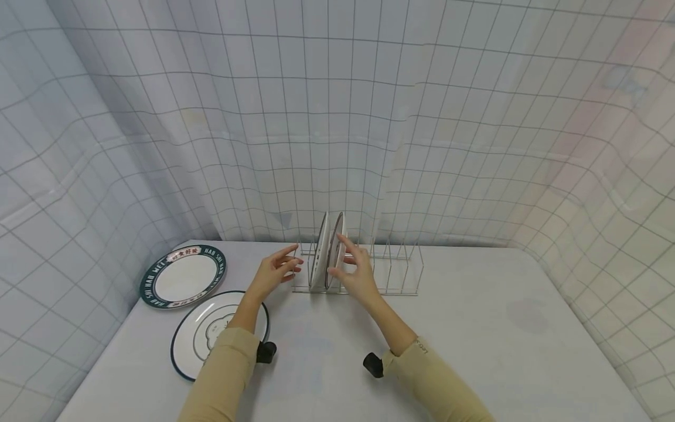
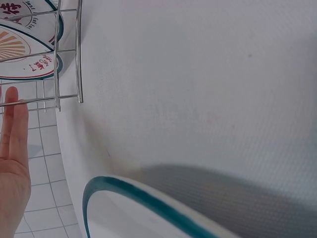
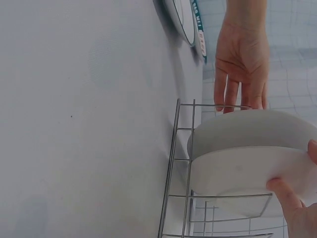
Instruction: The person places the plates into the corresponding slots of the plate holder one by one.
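Observation:
Two plates stand on edge side by side in a wire dish rack point(image 1: 403, 275). My right hand point(image 1: 361, 278) holds the right-hand plate point(image 1: 333, 258), its thumb point(image 3: 282, 191) against the pale back and a fingertip up at the rim. The other upright plate point(image 1: 319, 258) is just to the left. In the left wrist view, a printed plate point(image 2: 29, 59) shows a sunburst and red lettering. Beside the rack's left end, my left hand point(image 1: 274, 271) has loosely extended fingers and nothing in it; its fingertips overlap the end wires.
A plate with a wide green lettered rim point(image 1: 184, 278) lies at the table's far left. Nearer, a white plate with a dark thin rim point(image 1: 192, 337) lies partly under my left forearm in view. A grid-patterned curtain point(image 1: 343, 117) hangs behind the white table point(image 1: 474, 328).

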A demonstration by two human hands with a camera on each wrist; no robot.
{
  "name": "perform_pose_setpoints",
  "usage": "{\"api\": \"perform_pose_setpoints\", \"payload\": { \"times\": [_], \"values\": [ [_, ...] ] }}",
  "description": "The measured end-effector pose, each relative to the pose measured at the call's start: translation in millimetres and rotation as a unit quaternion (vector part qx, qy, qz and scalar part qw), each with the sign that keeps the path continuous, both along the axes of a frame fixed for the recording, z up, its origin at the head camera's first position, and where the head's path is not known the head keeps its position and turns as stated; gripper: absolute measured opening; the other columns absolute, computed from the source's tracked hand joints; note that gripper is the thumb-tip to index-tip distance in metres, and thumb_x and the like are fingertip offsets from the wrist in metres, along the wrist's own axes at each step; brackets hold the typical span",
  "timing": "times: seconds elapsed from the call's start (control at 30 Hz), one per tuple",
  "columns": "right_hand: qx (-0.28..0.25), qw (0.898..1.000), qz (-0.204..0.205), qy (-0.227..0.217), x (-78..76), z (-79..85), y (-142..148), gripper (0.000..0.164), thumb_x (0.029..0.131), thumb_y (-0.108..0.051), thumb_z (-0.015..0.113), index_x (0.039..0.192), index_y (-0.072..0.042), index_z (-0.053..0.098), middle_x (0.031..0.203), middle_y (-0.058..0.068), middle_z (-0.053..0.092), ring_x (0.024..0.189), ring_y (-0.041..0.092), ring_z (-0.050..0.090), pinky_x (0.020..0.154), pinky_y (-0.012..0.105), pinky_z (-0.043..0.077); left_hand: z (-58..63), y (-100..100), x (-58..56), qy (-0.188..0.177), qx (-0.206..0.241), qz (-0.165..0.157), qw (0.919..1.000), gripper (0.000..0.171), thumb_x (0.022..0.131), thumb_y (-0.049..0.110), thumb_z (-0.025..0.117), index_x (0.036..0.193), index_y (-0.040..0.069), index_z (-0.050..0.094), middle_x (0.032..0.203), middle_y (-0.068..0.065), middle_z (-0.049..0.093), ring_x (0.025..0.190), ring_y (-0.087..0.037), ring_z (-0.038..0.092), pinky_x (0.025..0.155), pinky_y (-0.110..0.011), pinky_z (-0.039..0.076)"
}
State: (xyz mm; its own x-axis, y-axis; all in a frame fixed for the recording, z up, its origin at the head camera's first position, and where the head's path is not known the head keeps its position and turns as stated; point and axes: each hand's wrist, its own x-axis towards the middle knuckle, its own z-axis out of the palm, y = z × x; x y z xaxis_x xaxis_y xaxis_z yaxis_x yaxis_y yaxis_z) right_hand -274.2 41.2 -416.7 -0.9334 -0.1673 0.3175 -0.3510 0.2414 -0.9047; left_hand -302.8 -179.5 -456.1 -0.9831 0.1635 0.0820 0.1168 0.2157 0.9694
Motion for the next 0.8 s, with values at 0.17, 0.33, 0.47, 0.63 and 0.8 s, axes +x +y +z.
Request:
{"api": "perform_pose_setpoints", "payload": {
  "times": [0.17,0.33,0.47,0.63,0.8],
  "values": [
    [0.016,1.0,0.006,0.005,-8.6,-11.5,3,0.074,0.076,-0.01,0.074,0.139,-0.03,0.039,0.124,0.023,0.038,0.109,0.041,0.049,0.077,0.042,0.052,1.4,1,-0.5,-0.003,-0.006,0.008,0.9999,0.049,0.094,0.02,0.053,0.139,0.008,0.039,0.115,-0.022,0.059,0.102,-0.03,0.059,0.087,-0.042,0.049],
    [0.013,0.999,0.023,0.026,5.5,2.6,7,0.072,0.082,-0.009,0.068,0.143,-0.019,0.03,0.132,0.024,0.035,0.112,0.043,0.046,0.084,0.047,0.05,6.4,-1,3.1,0.021,-0.025,0.024,0.9992,0.049,0.093,0.017,0.054,0.138,0.004,0.039,0.118,-0.024,0.055,0.103,-0.034,0.057,0.086,-0.042,0.05],
    [-0.039,0.998,0.008,0.058,25.9,17.1,7,0.065,0.083,0.0,0.063,0.14,-0.003,0.032,0.131,0.027,0.036,0.112,0.045,0.041,0.091,0.056,0.042,16.3,-14,13.9,0.04,-0.071,0.035,0.9961,0.056,0.092,0.022,0.056,0.141,0.006,0.033,0.126,-0.024,0.049,0.11,-0.038,0.053,0.088,-0.046,0.048],
    [-0.117,0.99,-0.012,0.073,43.0,10.1,3,0.054,0.082,0.008,0.061,0.131,0.007,0.037,0.12,0.03,0.04,0.106,0.046,0.043,0.089,0.054,0.043,30.6,-49,38.0,0.033,-0.085,0.011,0.9957,0.065,0.094,0.025,0.053,0.146,0.011,0.017,0.137,-0.025,0.038,0.12,-0.043,0.042,0.093,-0.055,0.041],
    [-0.144,0.988,0.02,0.05,48.0,-21.1,-5,0.052,0.08,0.012,0.06,0.128,0.008,0.039,0.114,0.029,0.044,0.102,0.044,0.047,0.084,0.038,0.05,32.1,-90,71.5,0.028,-0.131,0.014,0.9909,0.068,0.093,0.024,0.054,0.147,0.01,0.015,0.139,-0.026,0.032,0.123,-0.046,0.036,0.093,-0.061,0.037]
  ]
}}
